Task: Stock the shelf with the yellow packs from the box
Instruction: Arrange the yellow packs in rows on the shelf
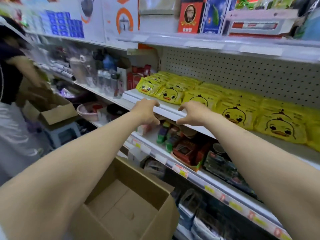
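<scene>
The shelf point(133, 95) is crowded with yellow packs point(239, 115) (bare only at its left front corner), open room above.

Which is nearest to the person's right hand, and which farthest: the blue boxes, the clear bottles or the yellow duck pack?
1. yellow duck pack: just behind the right hand, at the shelf's front edge.
2. clear bottles: on the shelf further left.
3. blue boxes: top shelf, far left.

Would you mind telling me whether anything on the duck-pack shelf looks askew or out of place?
Only mildly: the leftmost yellow pack, at the row's end, sits twisted away from its neighbours' line. The other yellow packs lie in even rows, nothing visibly spilled or torn.
</scene>
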`<action>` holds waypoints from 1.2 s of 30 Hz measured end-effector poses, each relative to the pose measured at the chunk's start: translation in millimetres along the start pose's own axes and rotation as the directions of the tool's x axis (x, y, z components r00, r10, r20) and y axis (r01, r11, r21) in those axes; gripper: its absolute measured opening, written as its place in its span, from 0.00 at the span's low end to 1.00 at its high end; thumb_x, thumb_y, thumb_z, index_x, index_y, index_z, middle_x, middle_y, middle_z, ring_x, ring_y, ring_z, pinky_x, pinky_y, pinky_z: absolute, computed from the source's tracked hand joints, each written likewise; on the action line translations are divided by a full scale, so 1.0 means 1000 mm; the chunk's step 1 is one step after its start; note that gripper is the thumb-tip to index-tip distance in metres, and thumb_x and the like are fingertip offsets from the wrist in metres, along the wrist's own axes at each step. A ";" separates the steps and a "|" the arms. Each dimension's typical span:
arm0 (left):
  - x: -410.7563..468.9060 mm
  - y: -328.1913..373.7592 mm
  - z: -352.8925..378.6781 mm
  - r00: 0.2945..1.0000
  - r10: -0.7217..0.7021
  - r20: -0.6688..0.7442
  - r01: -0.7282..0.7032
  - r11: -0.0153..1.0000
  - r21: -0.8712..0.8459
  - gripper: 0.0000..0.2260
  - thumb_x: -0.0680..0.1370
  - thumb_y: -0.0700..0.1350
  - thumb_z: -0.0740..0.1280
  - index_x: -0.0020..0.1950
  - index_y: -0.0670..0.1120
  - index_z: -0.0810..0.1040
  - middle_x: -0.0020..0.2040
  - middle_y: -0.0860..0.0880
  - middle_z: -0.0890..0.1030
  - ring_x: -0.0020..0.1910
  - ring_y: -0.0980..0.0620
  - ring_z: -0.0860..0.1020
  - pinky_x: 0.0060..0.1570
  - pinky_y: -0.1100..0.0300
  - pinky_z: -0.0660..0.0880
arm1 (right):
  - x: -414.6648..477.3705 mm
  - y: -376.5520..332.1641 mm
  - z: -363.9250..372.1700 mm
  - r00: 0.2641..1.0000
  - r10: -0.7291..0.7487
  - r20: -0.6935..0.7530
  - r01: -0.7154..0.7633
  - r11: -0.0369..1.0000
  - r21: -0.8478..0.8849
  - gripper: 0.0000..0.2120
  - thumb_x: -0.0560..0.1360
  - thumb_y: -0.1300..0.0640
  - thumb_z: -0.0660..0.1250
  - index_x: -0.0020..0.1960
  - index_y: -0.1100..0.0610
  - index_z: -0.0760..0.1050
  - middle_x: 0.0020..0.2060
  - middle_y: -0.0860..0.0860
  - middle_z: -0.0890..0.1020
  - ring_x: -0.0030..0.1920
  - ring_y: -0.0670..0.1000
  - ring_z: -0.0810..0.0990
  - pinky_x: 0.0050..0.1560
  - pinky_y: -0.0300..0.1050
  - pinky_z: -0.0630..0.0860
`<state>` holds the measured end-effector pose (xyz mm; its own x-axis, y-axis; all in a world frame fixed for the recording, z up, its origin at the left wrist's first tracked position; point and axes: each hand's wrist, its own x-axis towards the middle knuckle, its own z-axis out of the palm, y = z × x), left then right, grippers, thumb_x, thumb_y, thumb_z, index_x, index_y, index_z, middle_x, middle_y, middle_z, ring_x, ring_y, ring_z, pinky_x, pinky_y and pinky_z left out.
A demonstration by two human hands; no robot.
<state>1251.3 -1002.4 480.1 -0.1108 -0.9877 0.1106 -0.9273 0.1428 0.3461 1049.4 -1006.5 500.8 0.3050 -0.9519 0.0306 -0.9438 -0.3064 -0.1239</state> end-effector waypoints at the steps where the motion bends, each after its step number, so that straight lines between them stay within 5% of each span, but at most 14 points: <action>1: 0.012 -0.008 -0.004 1.000 -0.003 0.014 0.003 1.000 0.000 0.35 0.68 0.51 0.79 0.71 0.50 0.68 0.68 0.42 0.69 0.63 0.40 0.72 0.58 0.48 0.74 | 0.017 -0.004 0.000 1.000 0.012 0.006 -0.012 1.000 0.010 0.31 0.74 0.44 0.73 0.72 0.55 0.70 0.69 0.55 0.73 0.67 0.57 0.72 0.56 0.45 0.69; 4: 0.047 -0.032 -0.015 0.999 -0.009 0.052 0.008 1.000 0.030 0.37 0.67 0.49 0.80 0.72 0.46 0.67 0.66 0.41 0.68 0.58 0.41 0.74 0.52 0.52 0.75 | 0.064 -0.015 0.000 0.999 0.038 0.012 -0.038 0.998 0.041 0.33 0.71 0.45 0.75 0.72 0.54 0.69 0.69 0.54 0.73 0.67 0.57 0.72 0.63 0.50 0.72; 13: 0.127 -0.107 -0.026 0.998 0.009 0.059 -0.013 0.997 0.071 0.38 0.67 0.52 0.79 0.72 0.46 0.66 0.67 0.40 0.67 0.65 0.39 0.69 0.64 0.48 0.70 | 0.154 -0.034 0.010 0.992 0.123 0.004 -0.123 0.992 0.042 0.38 0.69 0.45 0.77 0.74 0.49 0.66 0.69 0.52 0.73 0.67 0.57 0.73 0.63 0.54 0.74; 20: 0.221 -0.168 -0.028 0.978 0.188 0.085 -0.199 0.969 0.149 0.37 0.68 0.56 0.77 0.72 0.47 0.67 0.68 0.42 0.68 0.66 0.41 0.69 0.63 0.44 0.71 | 0.214 -0.047 0.031 0.948 0.306 -0.086 -0.303 0.952 0.048 0.39 0.70 0.40 0.74 0.76 0.47 0.62 0.71 0.53 0.71 0.68 0.58 0.72 0.62 0.54 0.75; 29: 0.339 -0.223 -0.014 0.885 0.459 0.085 -0.466 0.861 0.205 0.48 0.70 0.57 0.75 0.80 0.48 0.50 0.80 0.43 0.53 0.77 0.43 0.58 0.71 0.47 0.63 | 0.300 -0.086 0.056 0.851 0.458 -0.258 -0.468 0.883 0.026 0.40 0.71 0.37 0.71 0.77 0.47 0.60 0.76 0.51 0.61 0.76 0.55 0.58 0.73 0.51 0.61; 36: 0.377 -0.202 -0.009 0.825 0.534 0.183 -0.564 0.782 0.264 0.55 0.67 0.58 0.78 0.80 0.53 0.41 0.81 0.48 0.45 0.79 0.48 0.48 0.76 0.51 0.51 | 0.347 -0.100 0.070 0.842 0.481 -0.247 -0.508 0.859 -0.059 0.43 0.69 0.39 0.73 0.77 0.48 0.57 0.77 0.51 0.58 0.77 0.55 0.55 0.76 0.53 0.57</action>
<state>1400.3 -1403.3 460.2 -0.6521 -0.7508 0.1053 -0.7571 0.6522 -0.0379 1258.3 -1305.1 454.8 -0.2282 -0.9505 0.2109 -0.9735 0.2196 -0.0639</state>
